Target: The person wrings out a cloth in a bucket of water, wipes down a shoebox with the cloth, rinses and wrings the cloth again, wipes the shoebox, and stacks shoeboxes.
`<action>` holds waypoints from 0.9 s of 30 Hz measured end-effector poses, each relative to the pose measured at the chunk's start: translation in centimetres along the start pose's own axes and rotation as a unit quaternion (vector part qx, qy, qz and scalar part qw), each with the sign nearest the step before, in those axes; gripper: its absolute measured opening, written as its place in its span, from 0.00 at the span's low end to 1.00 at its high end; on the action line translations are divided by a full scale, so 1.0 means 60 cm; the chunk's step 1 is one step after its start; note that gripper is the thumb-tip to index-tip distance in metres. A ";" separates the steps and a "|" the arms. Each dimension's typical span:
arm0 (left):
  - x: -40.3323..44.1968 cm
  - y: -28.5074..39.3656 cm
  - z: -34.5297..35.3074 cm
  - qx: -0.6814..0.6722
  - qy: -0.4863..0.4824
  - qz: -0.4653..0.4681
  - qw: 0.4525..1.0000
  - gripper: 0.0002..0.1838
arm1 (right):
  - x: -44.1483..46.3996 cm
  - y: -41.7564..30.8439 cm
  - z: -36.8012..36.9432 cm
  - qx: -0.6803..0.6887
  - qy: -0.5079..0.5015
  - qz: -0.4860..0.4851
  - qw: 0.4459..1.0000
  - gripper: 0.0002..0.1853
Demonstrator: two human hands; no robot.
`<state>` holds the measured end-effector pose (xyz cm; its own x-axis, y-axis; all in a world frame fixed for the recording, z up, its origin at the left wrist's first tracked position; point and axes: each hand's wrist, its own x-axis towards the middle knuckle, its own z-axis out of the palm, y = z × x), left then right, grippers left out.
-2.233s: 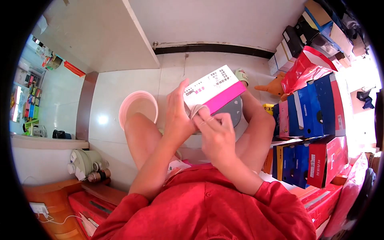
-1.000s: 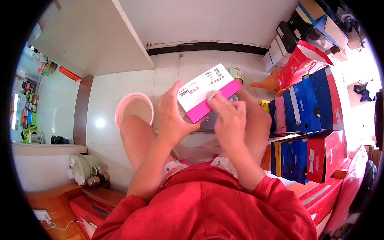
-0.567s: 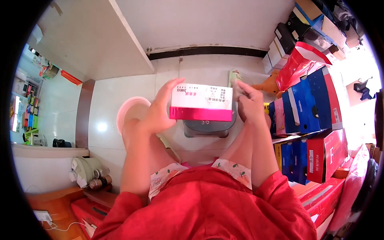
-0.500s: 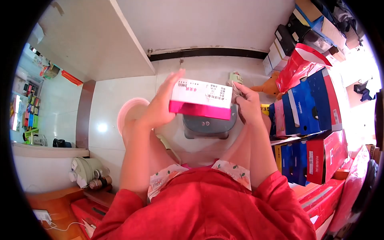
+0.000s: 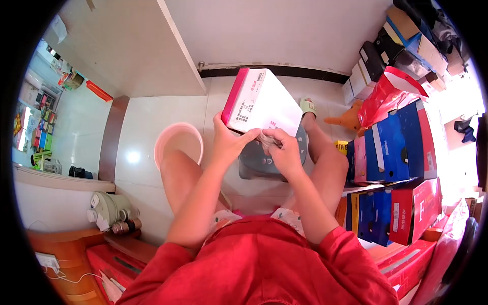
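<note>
A white shoe box [image 5: 274,101] with a magenta edge and printed labels is tilted above the grey stool [image 5: 254,165]. My left hand [image 5: 229,141] grips its near left corner, thumb along the lower side. In my right hand [image 5: 285,152] is a crumpled pale cloth [image 5: 267,139], pinched in the fingers and pressed to the box's near edge. Part of the cloth is hidden by the fingers.
A pink bucket [image 5: 158,145] stands by my left leg. Blue shoe boxes [image 5: 391,134], a red box [image 5: 414,211] and a red bag [image 5: 389,94] crowd the right side. A grey-green appliance [image 5: 109,208] sits at the lower left.
The box has turned from lying level to a steep tilt, its magenta side now at the left. My right hand and the cloth have moved left and down to its near edge.
</note>
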<state>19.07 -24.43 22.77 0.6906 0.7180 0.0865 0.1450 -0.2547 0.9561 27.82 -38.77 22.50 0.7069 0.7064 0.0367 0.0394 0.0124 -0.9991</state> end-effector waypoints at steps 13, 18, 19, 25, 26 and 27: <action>-0.029 0.053 -0.062 0.003 -0.195 0.051 0.979 0.49 | -0.084 -0.101 -0.112 0.287 0.079 0.026 0.954 0.18; -0.047 0.045 -0.059 -0.080 -0.208 0.092 0.971 0.49 | -0.093 -0.117 -0.128 0.288 0.117 0.025 0.950 0.09; -0.048 0.046 -0.059 -0.083 -0.214 0.098 0.968 0.48 | -0.091 -0.121 -0.125 0.277 0.136 0.022 0.951 0.09; -0.056 0.040 -0.055 -0.106 -0.190 0.071 0.973 0.43 | -0.085 -0.125 -0.119 0.122 0.190 0.012 0.974 0.19; -0.058 0.038 -0.053 -0.109 -0.191 0.071 0.973 0.43 | -0.081 -0.120 -0.119 0.058 0.207 -0.012 0.977 0.21; -0.059 0.035 -0.052 -0.122 -0.188 0.075 0.972 0.43 | -0.078 -0.116 -0.122 0.056 0.208 -0.013 0.976 0.21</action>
<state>14.72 -25.51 25.33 0.9077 0.3855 0.1655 -0.1176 -0.1448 0.9824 29.39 -47.33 29.44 0.9332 0.3567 0.0437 0.0006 0.1198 -0.9928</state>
